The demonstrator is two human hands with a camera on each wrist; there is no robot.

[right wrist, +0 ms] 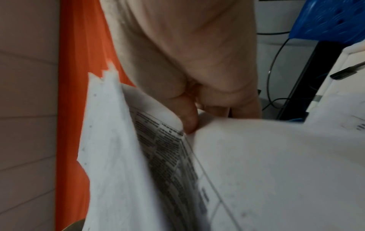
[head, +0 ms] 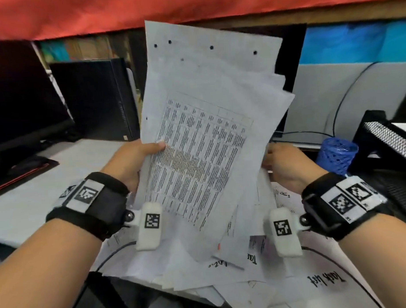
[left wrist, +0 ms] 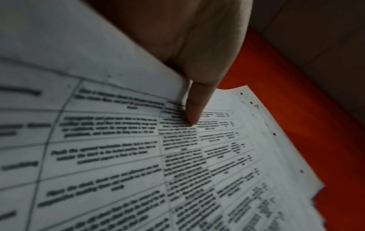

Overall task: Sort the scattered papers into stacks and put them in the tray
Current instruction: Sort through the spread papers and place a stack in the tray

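Note:
A stack of white papers point(head: 207, 121) with a printed table and punch holes is held upright above the desk. My left hand point(head: 133, 161) grips its left edge, thumb pressed on the front sheet point(left wrist: 193, 112). My right hand point(head: 283, 167) holds the right edge, its fingers mostly hidden behind the sheets; in the right wrist view its thumb pinches the papers point(right wrist: 187, 121). More loose papers point(head: 247, 267) lie scattered on the desk below. The black mesh tray point(head: 385, 142) stands at the right edge, with a white sheet in it.
A dark monitor point(head: 18, 109) stands at the left and a black computer case point(head: 94, 97) behind it. A blue mesh pen cup point(head: 336, 156) sits beside the tray. Cables run along the back right and across the loose papers.

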